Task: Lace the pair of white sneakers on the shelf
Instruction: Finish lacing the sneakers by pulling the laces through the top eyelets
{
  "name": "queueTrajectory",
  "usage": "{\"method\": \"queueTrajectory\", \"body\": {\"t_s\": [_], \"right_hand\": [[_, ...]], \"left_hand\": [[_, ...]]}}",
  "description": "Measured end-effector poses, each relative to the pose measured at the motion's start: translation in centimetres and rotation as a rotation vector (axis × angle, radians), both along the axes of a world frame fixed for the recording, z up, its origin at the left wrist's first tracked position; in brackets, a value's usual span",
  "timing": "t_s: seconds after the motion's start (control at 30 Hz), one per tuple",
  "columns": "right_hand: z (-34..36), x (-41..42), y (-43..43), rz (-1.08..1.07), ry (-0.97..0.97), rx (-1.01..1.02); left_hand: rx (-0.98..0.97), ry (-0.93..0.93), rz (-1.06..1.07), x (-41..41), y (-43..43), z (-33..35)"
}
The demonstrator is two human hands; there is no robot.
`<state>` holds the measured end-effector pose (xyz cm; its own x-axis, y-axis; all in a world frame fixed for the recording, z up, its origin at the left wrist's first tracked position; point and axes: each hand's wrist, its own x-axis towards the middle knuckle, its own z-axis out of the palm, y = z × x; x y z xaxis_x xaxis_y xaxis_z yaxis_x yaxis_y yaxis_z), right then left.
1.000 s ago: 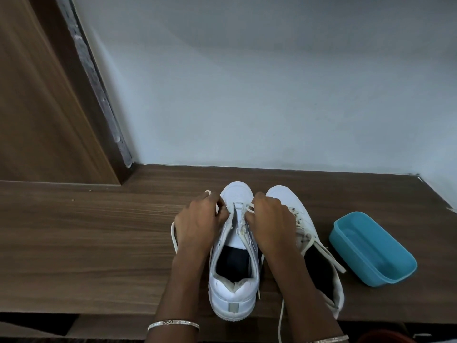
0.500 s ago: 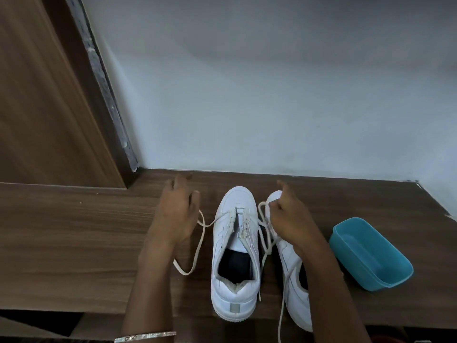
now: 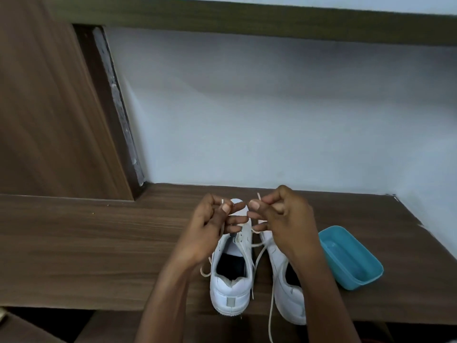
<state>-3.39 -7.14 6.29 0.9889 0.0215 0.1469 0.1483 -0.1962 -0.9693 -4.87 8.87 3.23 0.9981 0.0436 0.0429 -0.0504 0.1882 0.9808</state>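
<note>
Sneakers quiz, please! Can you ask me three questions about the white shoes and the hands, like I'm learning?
1. True or false: the blue tub stands on the shelf, to the right of both sneakers.
2. What do the left hand and the right hand each pinch? A. a lace end B. a sock C. a brush
3. Fill in: the sneakers' toes point toward the ___.
Key: 1 true; 2 A; 3 wall.
</note>
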Motion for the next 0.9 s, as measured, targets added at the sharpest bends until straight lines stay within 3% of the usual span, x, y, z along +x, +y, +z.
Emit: {"method": "queueTrajectory", "body": {"t_s": [0.17,0.33,0.67,0.9], "right_hand": [[2.3,-2.8,0.9,-0.003,0.006,0.137],[4.3,-4.8,1.5,0.068,0.002,0.250],[7.7,-5.7,2.1,0.123,0.015,0.324],[9.6,-4.5,2.7,0.294,-0.024,0.338]], "left_hand": [[-0.271,0.023,0.131,-2.9,-1.5,3.4],[-0.452,0.101,0.064,-4.9,-1.4,6.9],[-0.167,0.090,-0.107,-5.9,0.9,11.7],[0.091,-0.132,-0.046,-4.0,0.1,16.9]]}}
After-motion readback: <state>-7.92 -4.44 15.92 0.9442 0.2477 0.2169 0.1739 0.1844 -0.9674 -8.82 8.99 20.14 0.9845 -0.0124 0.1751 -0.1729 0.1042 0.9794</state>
